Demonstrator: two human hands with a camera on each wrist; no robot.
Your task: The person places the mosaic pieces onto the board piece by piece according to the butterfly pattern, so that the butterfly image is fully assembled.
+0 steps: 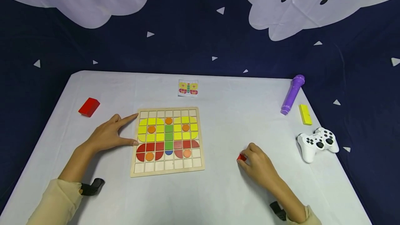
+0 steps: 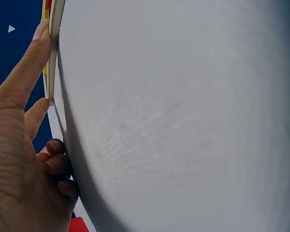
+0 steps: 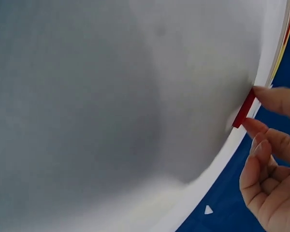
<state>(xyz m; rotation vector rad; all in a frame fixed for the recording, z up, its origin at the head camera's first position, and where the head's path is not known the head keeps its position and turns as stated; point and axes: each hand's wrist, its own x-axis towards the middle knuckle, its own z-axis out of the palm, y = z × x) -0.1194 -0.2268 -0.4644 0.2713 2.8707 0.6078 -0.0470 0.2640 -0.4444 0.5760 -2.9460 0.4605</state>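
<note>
My left hand (image 1: 109,136) touches the left edge of a wooden grid board (image 1: 168,164) with its straight thumb and forefinger. The other fingers are curled in the left wrist view. Yellow, green, red, orange and blue tiles on the board form a butterfly pattern; the lower right wing has red tiles beside an orange disc (image 1: 187,153) and bare squares. To the right of the board, my right hand (image 1: 259,166) pinches a small red tile (image 3: 245,108) between thumb and forefinger, low over the white table. Its exact shape is partly hidden by the fingers.
Behind the board lies a butterfly picture card (image 1: 188,88). A red block (image 1: 89,107) sits at the left. Along the right edge are a purple microphone (image 1: 292,94), a yellow block (image 1: 305,114) and a white game controller (image 1: 318,143). Dark cloth hangs behind.
</note>
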